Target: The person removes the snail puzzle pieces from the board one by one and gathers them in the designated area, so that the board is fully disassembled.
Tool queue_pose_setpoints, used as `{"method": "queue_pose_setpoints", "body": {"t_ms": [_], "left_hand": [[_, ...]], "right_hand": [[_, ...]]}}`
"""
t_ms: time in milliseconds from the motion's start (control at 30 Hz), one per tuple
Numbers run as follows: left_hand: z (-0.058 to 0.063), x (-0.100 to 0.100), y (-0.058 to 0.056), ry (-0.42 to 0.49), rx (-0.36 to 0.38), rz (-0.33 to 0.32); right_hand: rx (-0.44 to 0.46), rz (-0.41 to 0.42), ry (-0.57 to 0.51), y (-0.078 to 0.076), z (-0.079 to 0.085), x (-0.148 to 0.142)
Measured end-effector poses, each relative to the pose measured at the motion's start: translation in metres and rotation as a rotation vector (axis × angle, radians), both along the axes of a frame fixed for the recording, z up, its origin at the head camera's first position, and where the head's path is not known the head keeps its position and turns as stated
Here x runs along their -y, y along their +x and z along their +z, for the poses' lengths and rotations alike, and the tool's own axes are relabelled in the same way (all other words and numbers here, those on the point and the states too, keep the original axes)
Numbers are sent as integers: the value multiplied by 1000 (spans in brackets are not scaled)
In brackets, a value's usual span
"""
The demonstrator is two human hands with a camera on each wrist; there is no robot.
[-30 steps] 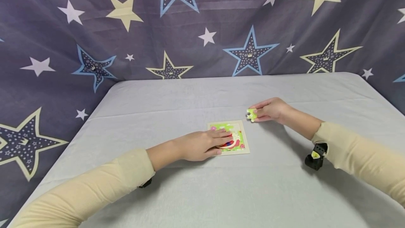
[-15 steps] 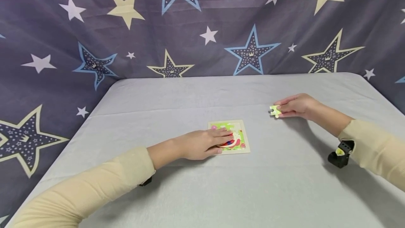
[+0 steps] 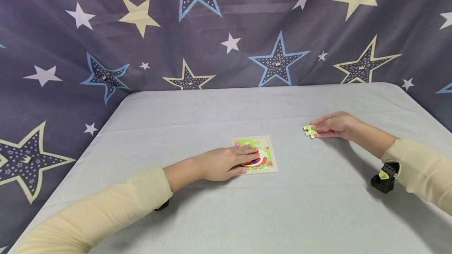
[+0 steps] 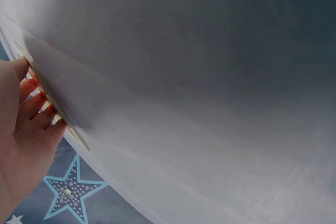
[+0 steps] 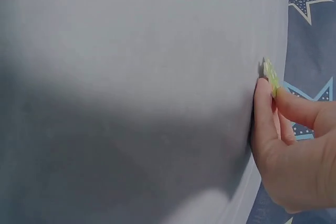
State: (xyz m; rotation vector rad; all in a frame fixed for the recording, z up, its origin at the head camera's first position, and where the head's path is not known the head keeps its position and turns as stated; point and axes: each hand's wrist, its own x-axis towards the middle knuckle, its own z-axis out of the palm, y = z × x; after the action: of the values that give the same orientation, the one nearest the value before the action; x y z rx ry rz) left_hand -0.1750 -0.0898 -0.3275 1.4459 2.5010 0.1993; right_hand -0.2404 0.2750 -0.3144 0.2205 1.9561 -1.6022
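A square jigsaw puzzle (image 3: 274,164) in a pale frame lies at the middle of the table, printed green with red and blue parts. My left hand (image 3: 224,162) rests flat over its left side, fingers extended, hiding part of the picture. In the left wrist view, the fingertips (image 4: 50,109) touch the puzzle board (image 4: 79,139). To the right of the board, my right hand (image 3: 335,125) pinches a green puzzle piece (image 3: 309,131) between thumb and fingers. The right wrist view shows this piece (image 5: 271,77) edge-on, close over the table surface.
A pale grey cloth covers the table (image 3: 226,214). Behind it and at the left hangs a dark curtain (image 3: 247,11) with printed stars. A black wrist camera (image 3: 385,177) sits below the right sleeve.
My right hand has moved right, away from the board, with the puzzle piece in it, then dipped slightly lower. The left hand has stayed on the puzzle.
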Motion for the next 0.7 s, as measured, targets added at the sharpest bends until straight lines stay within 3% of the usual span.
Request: {"method": "queue_pose_setpoints", "body": {"t_ms": [700], "left_hand": [[-2, 2, 0, 16, -9, -9]], "right_hand": [[-77, -19, 85, -3, 0, 11]]}}
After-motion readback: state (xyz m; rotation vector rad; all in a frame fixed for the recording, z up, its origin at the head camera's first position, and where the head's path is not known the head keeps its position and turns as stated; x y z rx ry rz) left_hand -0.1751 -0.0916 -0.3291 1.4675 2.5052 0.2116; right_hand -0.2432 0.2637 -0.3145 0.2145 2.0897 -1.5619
